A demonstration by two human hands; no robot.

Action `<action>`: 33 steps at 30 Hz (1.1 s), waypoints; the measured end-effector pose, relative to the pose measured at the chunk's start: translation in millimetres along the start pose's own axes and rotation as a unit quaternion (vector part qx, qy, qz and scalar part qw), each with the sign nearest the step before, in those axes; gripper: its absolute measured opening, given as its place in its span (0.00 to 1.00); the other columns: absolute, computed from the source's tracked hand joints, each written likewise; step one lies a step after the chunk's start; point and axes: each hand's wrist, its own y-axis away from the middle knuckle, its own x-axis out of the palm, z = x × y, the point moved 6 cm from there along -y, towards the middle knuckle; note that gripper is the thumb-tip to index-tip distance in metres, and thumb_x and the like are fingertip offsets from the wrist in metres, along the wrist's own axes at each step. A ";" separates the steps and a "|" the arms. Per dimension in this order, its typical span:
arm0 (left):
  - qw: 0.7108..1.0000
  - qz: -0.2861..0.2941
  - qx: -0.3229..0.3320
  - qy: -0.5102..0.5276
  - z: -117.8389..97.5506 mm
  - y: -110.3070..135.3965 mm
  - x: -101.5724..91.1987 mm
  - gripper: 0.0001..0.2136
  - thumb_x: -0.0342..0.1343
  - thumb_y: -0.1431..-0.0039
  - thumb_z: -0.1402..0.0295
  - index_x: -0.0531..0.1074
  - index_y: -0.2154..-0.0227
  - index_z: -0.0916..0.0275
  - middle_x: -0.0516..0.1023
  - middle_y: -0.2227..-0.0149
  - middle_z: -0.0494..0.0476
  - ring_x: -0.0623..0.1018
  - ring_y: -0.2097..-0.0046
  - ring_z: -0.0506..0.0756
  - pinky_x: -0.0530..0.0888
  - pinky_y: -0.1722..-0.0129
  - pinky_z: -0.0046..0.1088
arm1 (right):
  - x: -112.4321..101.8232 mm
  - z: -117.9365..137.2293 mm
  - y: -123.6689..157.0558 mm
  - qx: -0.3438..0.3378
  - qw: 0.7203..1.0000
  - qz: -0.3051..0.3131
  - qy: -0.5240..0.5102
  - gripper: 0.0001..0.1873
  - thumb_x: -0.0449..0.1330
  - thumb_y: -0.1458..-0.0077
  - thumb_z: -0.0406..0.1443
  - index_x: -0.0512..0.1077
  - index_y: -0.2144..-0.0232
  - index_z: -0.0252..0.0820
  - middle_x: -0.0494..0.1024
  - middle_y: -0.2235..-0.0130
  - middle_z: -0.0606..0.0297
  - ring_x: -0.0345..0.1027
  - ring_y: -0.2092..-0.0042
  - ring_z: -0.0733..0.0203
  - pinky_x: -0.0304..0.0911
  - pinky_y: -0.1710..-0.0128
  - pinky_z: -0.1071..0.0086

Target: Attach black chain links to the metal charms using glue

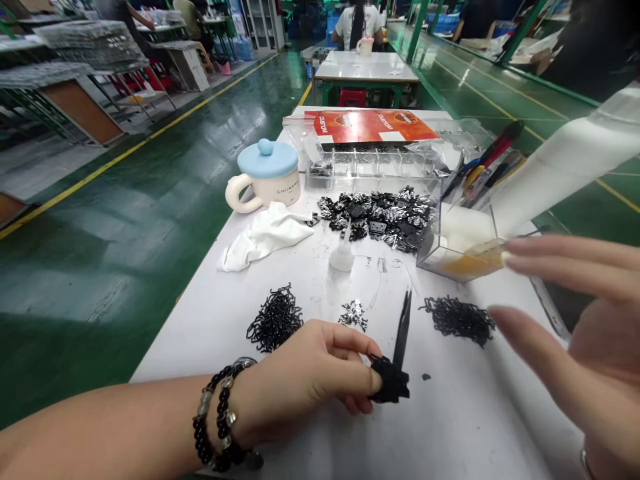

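- While clamping the left hand (320, 373) on a black part (393, 383), pinching it hard between thumb and fingers, holding it over the near half of the table (450, 433); wearing dark beads (201, 433) at that wrist.
- Over to the near right: holding up the right hand (595, 347), spreading thumb and fingers well apart; can't tell whether touching the box.
- Just beside the part, catching a dark scrap (426, 377).
- Right behind the part, spotting tweezers (403, 330), pointing tips away; can't tell whether touching it.
- Onward to black hooks, heaped left (275, 320) and right (460, 322), with silvery clips (354, 313) in between.
- Beyond the clips, coming to a small bottle (342, 257), standing upright.
- Further right, finding the clear box (453, 265), full of pens (493, 160), with a white roll (565, 163) tilting above it.
- Across to the left: a crumpled cloth (265, 239), then a mug (280, 190) wearing its blue lid (267, 162).
- Alongside, taking in a wide heap of clasps (377, 217).
- Behind that, reaching a clear tray (367, 180), then orange packs (370, 125).
- Furthest off, looking to another table (367, 70) and, at its far end, a person (343, 25) in white.
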 end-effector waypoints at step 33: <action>1.000 0.005 0.016 0.006 -6.2 -3.5 -1.5 0.10 0.66 0.60 0.70 0.74 0.73 0.67 0.73 0.82 0.48 0.70 0.78 0.45 0.65 0.74 0.20 | 63.6 30.6 28.9 -0.040 0.960 0.277 -0.024 0.07 0.63 0.49 0.37 0.70 0.65 0.46 0.75 0.66 0.71 0.63 0.61 0.60 0.50 0.57 0.59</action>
